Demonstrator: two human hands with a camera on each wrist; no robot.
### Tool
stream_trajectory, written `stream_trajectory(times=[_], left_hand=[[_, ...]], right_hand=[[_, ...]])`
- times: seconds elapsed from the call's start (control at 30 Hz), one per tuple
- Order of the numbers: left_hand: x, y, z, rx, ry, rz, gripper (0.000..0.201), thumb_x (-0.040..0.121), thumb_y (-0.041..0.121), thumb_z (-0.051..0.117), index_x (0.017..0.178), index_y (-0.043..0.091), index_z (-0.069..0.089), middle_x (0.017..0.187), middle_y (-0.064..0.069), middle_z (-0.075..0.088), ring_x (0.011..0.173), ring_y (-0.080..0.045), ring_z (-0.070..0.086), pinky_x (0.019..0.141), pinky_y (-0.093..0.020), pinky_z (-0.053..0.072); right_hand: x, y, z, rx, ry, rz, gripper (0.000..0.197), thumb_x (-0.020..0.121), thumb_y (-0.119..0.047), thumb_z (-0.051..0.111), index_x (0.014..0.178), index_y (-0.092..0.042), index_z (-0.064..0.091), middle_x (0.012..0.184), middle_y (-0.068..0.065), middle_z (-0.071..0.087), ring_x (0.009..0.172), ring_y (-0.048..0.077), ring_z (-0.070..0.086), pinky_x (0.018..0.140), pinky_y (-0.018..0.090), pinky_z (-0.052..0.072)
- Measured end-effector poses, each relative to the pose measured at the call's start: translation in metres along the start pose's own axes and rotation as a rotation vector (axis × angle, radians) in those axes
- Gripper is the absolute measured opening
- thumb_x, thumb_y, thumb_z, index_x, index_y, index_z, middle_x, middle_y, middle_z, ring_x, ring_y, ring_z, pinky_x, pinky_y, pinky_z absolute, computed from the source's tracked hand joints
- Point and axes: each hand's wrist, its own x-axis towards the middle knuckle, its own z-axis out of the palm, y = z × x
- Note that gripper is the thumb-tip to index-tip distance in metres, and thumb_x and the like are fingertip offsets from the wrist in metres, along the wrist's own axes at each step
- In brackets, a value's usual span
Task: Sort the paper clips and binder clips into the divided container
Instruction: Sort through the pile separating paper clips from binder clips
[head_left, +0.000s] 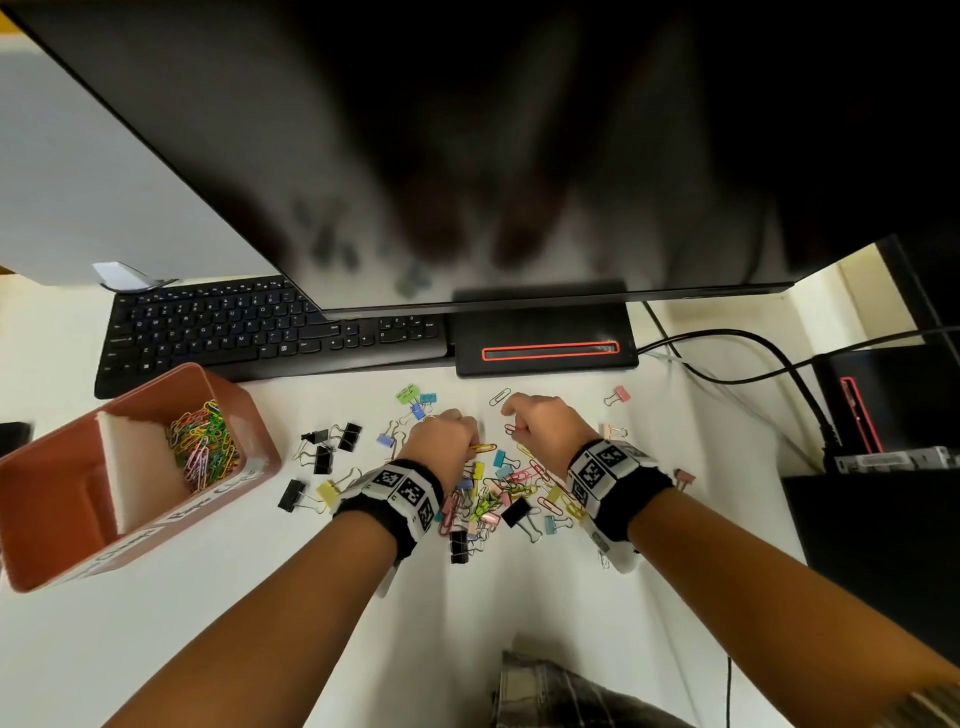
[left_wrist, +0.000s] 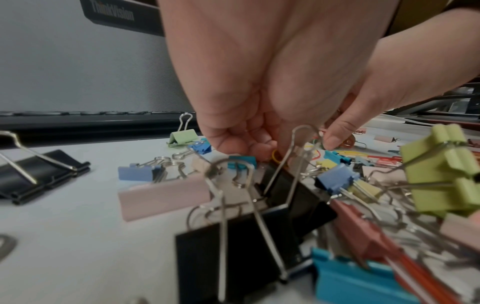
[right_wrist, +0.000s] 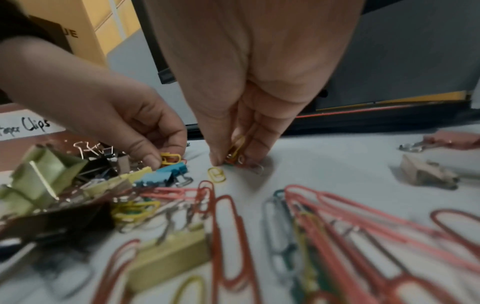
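Observation:
A heap of coloured paper clips and binder clips (head_left: 493, 499) lies on the white desk between my wrists. My left hand (head_left: 447, 434) is curled low over its far edge and pinches a yellow paper clip (right_wrist: 170, 159) between thumb and fingers. My right hand (right_wrist: 233, 158) presses down on the desk just beyond the heap, its fingers holding a small bunch of paper clips (right_wrist: 237, 149), yellow and red among them. A loose yellow clip (right_wrist: 217, 174) lies just in front of it. The brown divided container (head_left: 171, 379) stands at the left; its far compartment holds many paper clips (head_left: 205, 441).
A black keyboard (head_left: 249, 332) and the monitor base (head_left: 545, 332) border the far side, under a large monitor (head_left: 467, 156). Black binder clips (head_left: 324, 452) lie between heap and container. A pink binder clip (head_left: 618, 396) sits at the far right, near cables (head_left: 753, 358).

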Motion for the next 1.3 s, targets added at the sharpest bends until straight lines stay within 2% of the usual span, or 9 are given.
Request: stream_trajectory(times=[0.2,0.43,0.53,0.67,0.9,1.0,1.1,1.2,1.3], left_hand=[[-0.002,0.001,0.0,-0.009,0.0,-0.006,0.022,0.082,0.019,0.066,0.103,0.014,0.058,0.101,-0.004,0.055,0.091,-0.023,0.057,0.084,-0.034,0.049],[-0.001,0.0,-0.001,0.015,-0.004,0.008,0.023,0.083,0.021,0.066,0.103,0.015,0.057,0.102,-0.004,0.055,0.092,-0.024,0.057,0.083,-0.034,0.049],[-0.004,0.0,-0.005,-0.072,0.011,0.001,0.017,0.086,0.019,0.061,0.103,0.014,0.059,0.102,-0.006,0.056,0.094,-0.024,0.056,0.085,-0.035,0.048],[-0.02,0.003,-0.027,-0.315,0.18,-0.024,0.009,0.09,0.015,0.055,0.095,0.011,0.061,0.093,-0.006,0.058,0.086,-0.02,0.056,0.082,-0.031,0.046],[-0.092,-0.045,-0.081,-0.647,0.488,-0.188,0.005,0.086,0.016,0.062,0.084,0.019,0.058,0.079,0.003,0.063,0.069,-0.009,0.058,0.065,-0.016,0.049],[-0.132,-0.09,-0.101,-0.68,0.588,-0.302,0.008,0.085,0.016,0.063,0.08,0.02,0.059,0.078,0.001,0.065,0.069,-0.012,0.059,0.068,-0.02,0.048],[-0.166,-0.138,-0.115,-0.602,0.661,-0.44,0.005,0.085,0.019,0.064,0.081,0.018,0.062,0.079,0.001,0.065,0.073,-0.014,0.058,0.068,-0.02,0.043],[-0.178,-0.167,-0.122,-0.612,0.648,-0.535,0.007,0.084,0.02,0.066,0.083,0.015,0.062,0.083,-0.004,0.067,0.074,-0.016,0.061,0.074,-0.028,0.05],[-0.17,-0.182,-0.116,-0.642,0.606,-0.575,0.003,0.084,0.013,0.065,0.084,0.013,0.062,0.089,-0.011,0.068,0.074,-0.019,0.062,0.072,-0.029,0.053]], right_hand=[[0.016,-0.005,-0.01,-0.115,-0.007,-0.06,0.038,0.092,-0.008,0.046,0.13,-0.011,0.045,0.122,0.015,0.058,0.114,0.031,0.053,0.097,0.041,0.046],[0.02,-0.004,-0.008,-0.12,-0.025,0.013,0.02,0.09,-0.008,0.05,0.108,-0.005,0.058,0.116,0.012,0.051,0.095,0.023,0.054,0.088,0.029,0.046],[0.012,-0.003,-0.004,-0.099,-0.026,-0.028,0.02,0.09,-0.006,0.048,0.106,-0.006,0.061,0.117,0.011,0.054,0.102,0.025,0.053,0.089,0.031,0.046],[0.003,-0.007,0.0,-0.071,-0.022,-0.013,0.021,0.09,-0.01,0.049,0.107,-0.007,0.061,0.11,0.013,0.062,0.103,0.028,0.056,0.09,0.037,0.047],[-0.008,-0.027,-0.004,-0.149,-0.086,0.005,0.023,0.091,-0.013,0.048,0.107,-0.009,0.065,0.111,0.011,0.065,0.1,0.024,0.058,0.086,0.029,0.045],[-0.012,-0.058,-0.013,-0.109,-0.009,-0.048,0.022,0.092,-0.015,0.048,0.106,-0.009,0.064,0.109,0.01,0.064,0.1,0.024,0.057,0.087,0.029,0.043],[-0.013,-0.127,-0.012,-0.017,0.089,-0.224,0.021,0.091,-0.013,0.049,0.1,-0.008,0.067,0.103,0.009,0.065,0.098,0.024,0.058,0.086,0.028,0.041],[-0.005,-0.213,0.004,0.13,0.133,-0.368,0.017,0.09,-0.013,0.052,0.097,-0.012,0.067,0.098,0.003,0.062,0.089,0.017,0.058,0.082,0.022,0.041],[0.013,-0.284,0.033,0.219,0.123,-0.372,0.016,0.087,-0.013,0.057,0.1,-0.012,0.066,0.106,0.007,0.062,0.092,0.021,0.061,0.086,0.03,0.049]])
